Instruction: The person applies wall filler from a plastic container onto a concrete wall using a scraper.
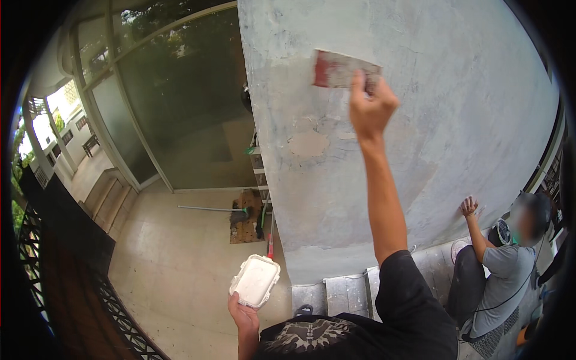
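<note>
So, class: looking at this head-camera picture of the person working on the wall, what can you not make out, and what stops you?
- Trowel handle: covered by the right hand, head view.
- Contents of the white tray in the left hand: pale and too small to tell.
- Co-worker: face blurred, legs cut off by the fisheye rim.
- Items on the floor by the wall base: too small to identify.

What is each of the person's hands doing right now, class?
Left hand: closed on a white tray of filler.
Right hand: closed on a wide scraper against the wall.

Rough matt plaster wall (456, 120), smeared metal trowel (339, 69), white plastic tray (255, 281).
</note>
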A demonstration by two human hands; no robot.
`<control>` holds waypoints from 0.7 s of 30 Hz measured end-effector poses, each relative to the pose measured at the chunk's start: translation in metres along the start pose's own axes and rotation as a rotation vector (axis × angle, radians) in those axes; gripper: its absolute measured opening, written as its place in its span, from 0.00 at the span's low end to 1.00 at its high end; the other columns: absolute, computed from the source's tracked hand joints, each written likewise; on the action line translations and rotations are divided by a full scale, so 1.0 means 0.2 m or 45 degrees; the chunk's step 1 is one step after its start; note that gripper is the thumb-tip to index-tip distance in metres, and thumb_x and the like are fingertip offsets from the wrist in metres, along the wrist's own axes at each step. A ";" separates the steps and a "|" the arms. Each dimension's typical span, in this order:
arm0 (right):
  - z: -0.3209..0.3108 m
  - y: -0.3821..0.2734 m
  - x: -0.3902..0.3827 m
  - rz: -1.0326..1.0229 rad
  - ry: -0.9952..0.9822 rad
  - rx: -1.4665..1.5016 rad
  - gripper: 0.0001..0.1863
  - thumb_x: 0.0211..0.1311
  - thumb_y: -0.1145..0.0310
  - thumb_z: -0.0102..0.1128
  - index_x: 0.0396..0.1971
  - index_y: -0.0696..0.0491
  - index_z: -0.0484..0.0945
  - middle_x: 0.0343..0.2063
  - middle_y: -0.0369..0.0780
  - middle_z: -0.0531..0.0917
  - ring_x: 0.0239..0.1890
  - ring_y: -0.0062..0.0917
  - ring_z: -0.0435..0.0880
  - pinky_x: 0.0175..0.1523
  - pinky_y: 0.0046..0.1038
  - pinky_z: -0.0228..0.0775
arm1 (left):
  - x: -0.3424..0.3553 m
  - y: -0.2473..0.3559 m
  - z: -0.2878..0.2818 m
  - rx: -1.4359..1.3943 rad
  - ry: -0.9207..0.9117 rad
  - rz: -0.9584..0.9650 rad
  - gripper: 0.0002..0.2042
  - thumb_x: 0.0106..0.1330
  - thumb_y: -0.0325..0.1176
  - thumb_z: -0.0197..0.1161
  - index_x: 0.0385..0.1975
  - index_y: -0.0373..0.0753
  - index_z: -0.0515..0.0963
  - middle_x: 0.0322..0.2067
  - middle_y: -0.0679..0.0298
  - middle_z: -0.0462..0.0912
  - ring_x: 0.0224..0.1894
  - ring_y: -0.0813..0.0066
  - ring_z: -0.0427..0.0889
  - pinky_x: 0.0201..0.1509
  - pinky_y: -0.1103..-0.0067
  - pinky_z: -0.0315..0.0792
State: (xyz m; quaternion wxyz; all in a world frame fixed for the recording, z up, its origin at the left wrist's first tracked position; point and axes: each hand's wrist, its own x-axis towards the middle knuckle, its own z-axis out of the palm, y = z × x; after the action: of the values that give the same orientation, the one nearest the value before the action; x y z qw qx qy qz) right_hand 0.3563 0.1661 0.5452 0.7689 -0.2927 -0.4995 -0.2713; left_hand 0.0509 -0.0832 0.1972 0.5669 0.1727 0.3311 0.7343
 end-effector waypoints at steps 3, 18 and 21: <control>-0.18 0.08 0.09 0.023 0.065 -0.091 0.07 0.56 0.74 0.64 0.23 0.61 0.79 0.15 0.43 0.80 0.15 0.27 0.76 0.23 0.27 0.65 | 0.06 0.00 0.01 -0.007 -0.026 -0.015 0.27 0.67 0.41 0.51 0.64 0.36 0.61 0.61 0.51 0.69 0.61 0.53 0.73 0.54 0.56 0.77; -0.18 0.12 -0.17 -0.954 -0.820 -0.391 0.15 0.51 0.82 0.59 0.41 0.61 0.82 0.41 0.45 0.84 0.38 0.30 0.80 0.46 0.31 0.74 | 0.13 -0.06 0.08 0.043 -0.100 -0.167 0.26 0.67 0.40 0.50 0.64 0.36 0.61 0.61 0.51 0.69 0.61 0.53 0.72 0.56 0.56 0.76; -0.38 0.07 -0.38 -0.882 -1.022 -0.292 0.16 0.48 0.82 0.59 0.40 0.62 0.81 0.37 0.45 0.84 0.35 0.29 0.80 0.45 0.32 0.71 | 0.13 -0.04 0.10 0.054 -0.092 -0.198 0.26 0.67 0.40 0.50 0.63 0.35 0.61 0.60 0.51 0.69 0.61 0.54 0.73 0.56 0.56 0.76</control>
State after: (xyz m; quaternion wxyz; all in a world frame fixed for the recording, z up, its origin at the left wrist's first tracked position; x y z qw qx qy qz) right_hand 0.3852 0.1304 0.4464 0.3463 -0.2735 -0.7885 -0.4285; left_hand 0.0616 -0.0523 0.2037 0.6302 0.1848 0.3382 0.6741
